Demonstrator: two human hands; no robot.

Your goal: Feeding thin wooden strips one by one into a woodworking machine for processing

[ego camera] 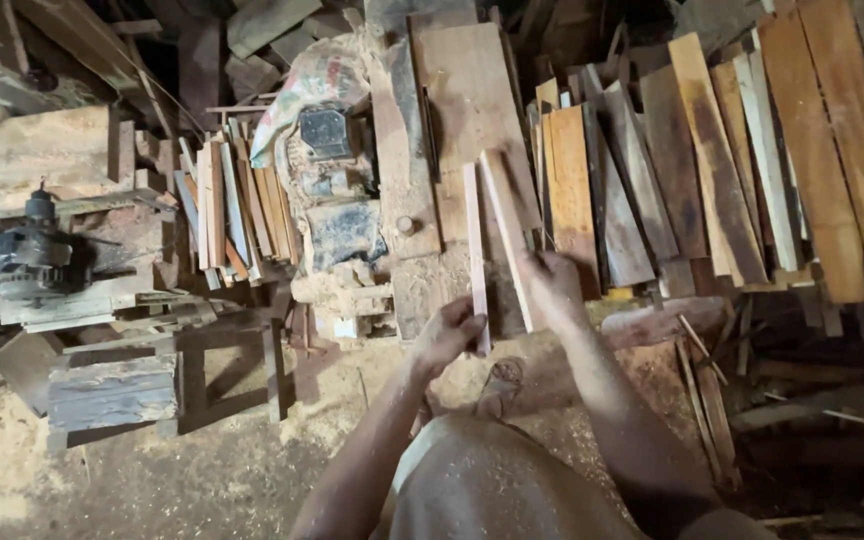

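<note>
L hand fingers clamped on thin pale wood slat; R hand gripping 2nd slat, smooth, flat, both over rough sawdusty saw bench. Reddish planks stacked w/ rough edges at right.

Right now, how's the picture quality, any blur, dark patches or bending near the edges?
Head view: light falls evenly on the middle, where the left hand and right hand each hold a thin wood strip; both hands look slightly soft. The top edge and lower right corner sink into deep shadow. The plank stacks fan outward, which suggests wide-angle distortion. No glare.
</note>
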